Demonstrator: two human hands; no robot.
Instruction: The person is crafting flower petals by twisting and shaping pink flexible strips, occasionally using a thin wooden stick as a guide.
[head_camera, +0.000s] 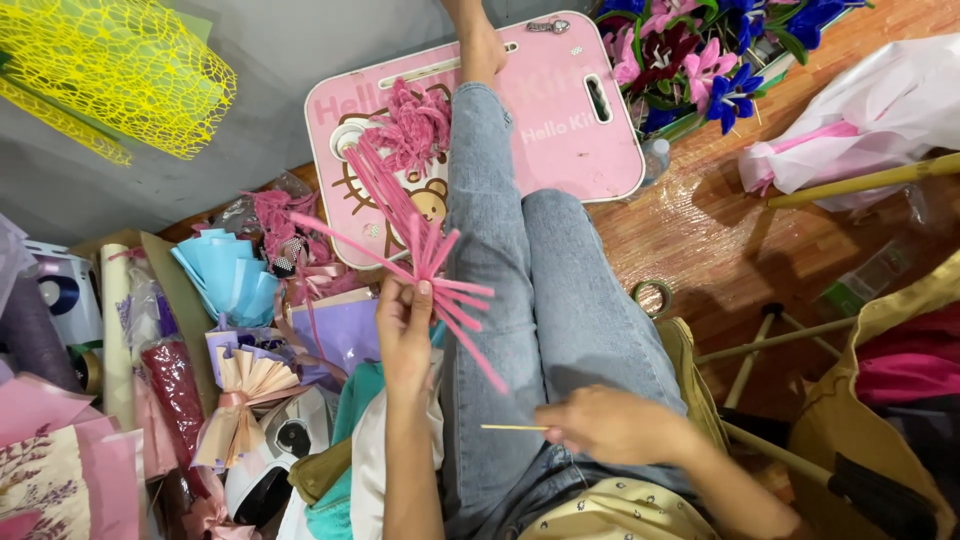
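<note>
Fuzzy pink pipe cleaners (440, 280) fan from the pinching left hand (403, 335); the right hand (610, 425) grips a thin stick (512, 427) (clutter left, bare floor (720, 240) right).

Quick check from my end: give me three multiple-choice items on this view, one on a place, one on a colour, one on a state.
1. Where does the pink lap tray lie?
A. under the outstretched leg
B. on a shelf
C. in a bag

2. What colour are the fuzzy stems in the left hand?
A. yellow
B. pink
C. blue

3. What does the right hand do?
A. lies open
B. pinches a thin wooden stick
C. grips scissors

Answers: 1 A, the leg crosses it; 2 B, all are pink; 3 B, the stick juts from its fingers.
</note>
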